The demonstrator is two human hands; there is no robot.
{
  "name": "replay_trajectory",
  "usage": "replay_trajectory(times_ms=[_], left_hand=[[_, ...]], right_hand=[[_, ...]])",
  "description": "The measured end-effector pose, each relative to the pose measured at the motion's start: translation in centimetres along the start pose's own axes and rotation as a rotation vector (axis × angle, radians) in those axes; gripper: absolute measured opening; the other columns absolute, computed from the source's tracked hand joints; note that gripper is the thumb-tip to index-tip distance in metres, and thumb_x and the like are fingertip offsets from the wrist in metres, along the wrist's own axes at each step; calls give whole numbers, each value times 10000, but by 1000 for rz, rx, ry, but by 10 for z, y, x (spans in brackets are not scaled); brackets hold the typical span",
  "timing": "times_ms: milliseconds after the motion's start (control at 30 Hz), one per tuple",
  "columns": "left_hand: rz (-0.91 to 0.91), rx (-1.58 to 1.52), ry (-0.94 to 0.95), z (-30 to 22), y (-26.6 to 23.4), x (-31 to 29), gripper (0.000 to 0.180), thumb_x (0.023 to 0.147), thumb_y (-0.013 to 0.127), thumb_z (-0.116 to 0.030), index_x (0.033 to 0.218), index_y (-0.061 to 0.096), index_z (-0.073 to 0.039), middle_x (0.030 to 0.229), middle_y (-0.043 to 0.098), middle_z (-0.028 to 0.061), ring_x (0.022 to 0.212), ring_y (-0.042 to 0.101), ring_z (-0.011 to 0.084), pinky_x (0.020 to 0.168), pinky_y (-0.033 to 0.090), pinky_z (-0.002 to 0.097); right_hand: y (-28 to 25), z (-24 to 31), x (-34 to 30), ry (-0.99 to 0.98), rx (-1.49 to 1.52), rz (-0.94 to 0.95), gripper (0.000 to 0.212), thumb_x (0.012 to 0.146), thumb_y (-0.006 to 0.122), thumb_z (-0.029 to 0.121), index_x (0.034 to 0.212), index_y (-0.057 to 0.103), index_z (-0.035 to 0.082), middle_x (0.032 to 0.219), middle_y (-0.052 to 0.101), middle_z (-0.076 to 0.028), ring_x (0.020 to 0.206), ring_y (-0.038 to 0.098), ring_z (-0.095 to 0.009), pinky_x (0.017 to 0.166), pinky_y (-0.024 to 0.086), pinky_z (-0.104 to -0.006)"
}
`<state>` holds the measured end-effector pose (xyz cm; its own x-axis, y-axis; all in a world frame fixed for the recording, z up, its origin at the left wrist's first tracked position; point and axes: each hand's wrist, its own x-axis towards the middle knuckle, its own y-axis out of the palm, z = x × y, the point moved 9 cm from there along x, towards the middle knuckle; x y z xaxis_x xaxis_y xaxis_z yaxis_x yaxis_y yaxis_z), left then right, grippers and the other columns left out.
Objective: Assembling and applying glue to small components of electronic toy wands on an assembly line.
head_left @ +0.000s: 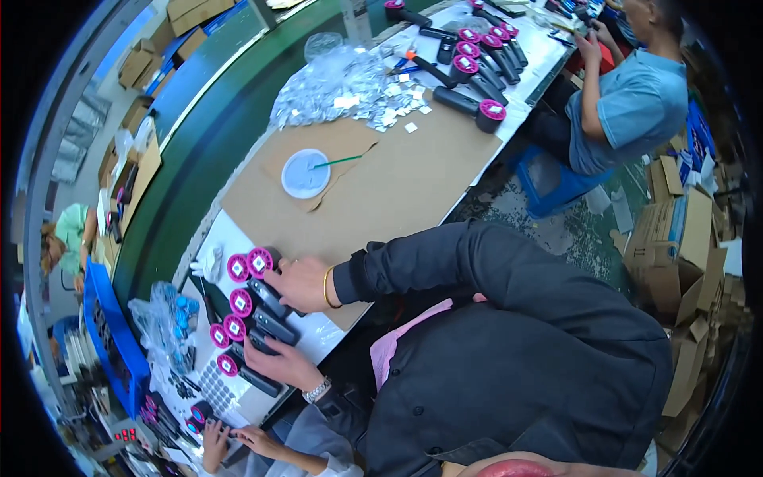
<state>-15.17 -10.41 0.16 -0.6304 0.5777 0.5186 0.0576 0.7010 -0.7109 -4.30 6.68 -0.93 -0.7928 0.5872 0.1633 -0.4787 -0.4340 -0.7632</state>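
Several black hand-held devices with round magenta ends, shaped like small hair dryers, lie in a row on the work table. My right hand [302,285], with a gold bracelet, closes over the topmost device [261,261]; its handle is hidden under my palm. Lower in the row, my left hand [284,367], with a metal watch, has its fingers around the handle of another device [261,342]. Between my hands lie a device with a dark handle [274,327] and a magenta end [241,302]. White squares mark the magenta ends.
Brown cardboard [397,183] covers the table, bearing a white round lid [305,173] with a green stick. Beyond is a heap of small silvery squares [334,87]. More devices [477,63] lie at the far end beside a seated co-worker [636,103]. Another person's hands [230,441] work at lower left.
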Motion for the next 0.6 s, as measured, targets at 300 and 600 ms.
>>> replay_trajectory(times_ms=[300,600], left_hand=[[-214,-73,208,-101,-45,11,366,1057,709,-57,1402,662,58,1366,690,224,1300,631,410,1144,469,502],[232,-366,500,-237,58,2,368,997,764,-14,1358,699,27,1358,708,219,1280,655,407,1105,499,494]], right_hand=[[-200,-105,-133,58,-15,-481,357,976,786,255,1281,721,82,1162,740,-160,1108,711,-374,943,569,-501],[-341,-292,-275,717,-596,-680,603,850,923,390,1306,732,44,1211,748,-199,1134,702,-396,1019,577,-472]])
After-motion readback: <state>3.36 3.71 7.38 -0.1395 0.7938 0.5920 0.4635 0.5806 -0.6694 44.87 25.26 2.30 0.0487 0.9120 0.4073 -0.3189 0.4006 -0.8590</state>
